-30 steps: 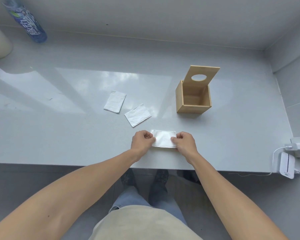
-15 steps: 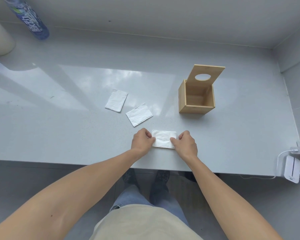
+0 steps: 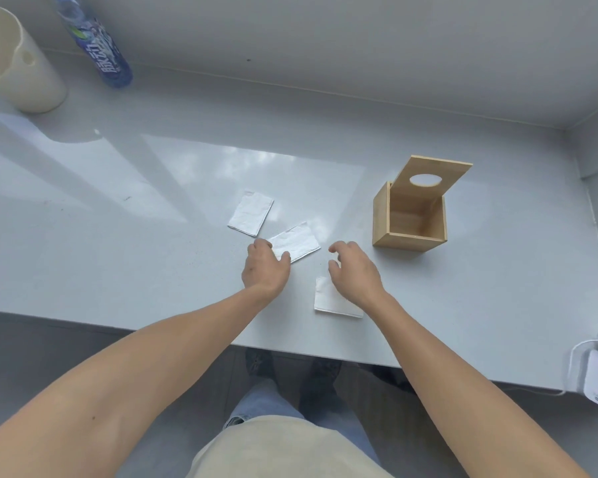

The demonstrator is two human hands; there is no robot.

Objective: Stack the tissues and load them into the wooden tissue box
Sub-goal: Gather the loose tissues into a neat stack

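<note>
Across the grey counter (image 3: 152,257), nothing looks loaded: the wooden tissue box (image 3: 409,219), right of centre, stands empty, lid tipped up. Three tissues lie unstacked: far tissue (image 3: 251,213) at centre, middle tissue (image 3: 296,241) below it, near tissue (image 3: 332,300) by the counter's edge. Gathering, stacking and loading remain, I judge. Left hand (image 3: 265,267) pinches the middle tissue's corner; right hand (image 3: 354,270) hovers over the near tissue, fingers apart, holding nothing
</note>
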